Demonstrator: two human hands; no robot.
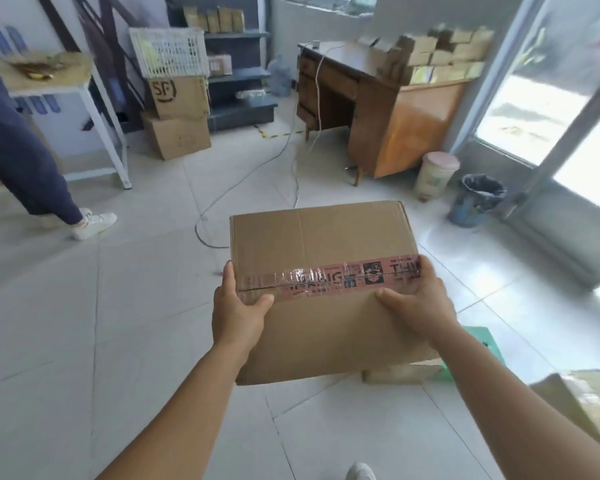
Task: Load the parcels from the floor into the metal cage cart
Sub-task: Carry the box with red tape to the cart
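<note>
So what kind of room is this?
Probably a small parcel depot or stockroom. Both hands hold a taped box, more cartons are stacked by the shelves, and a desk carries piled packets.

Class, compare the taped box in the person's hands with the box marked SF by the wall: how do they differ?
The taped box is held off the floor by the left hand and right hand; the SF box sits stacked on another carton. The taped box carries pink printed tape; the SF box carries a white crate. Both are brown cardboard.
</note>
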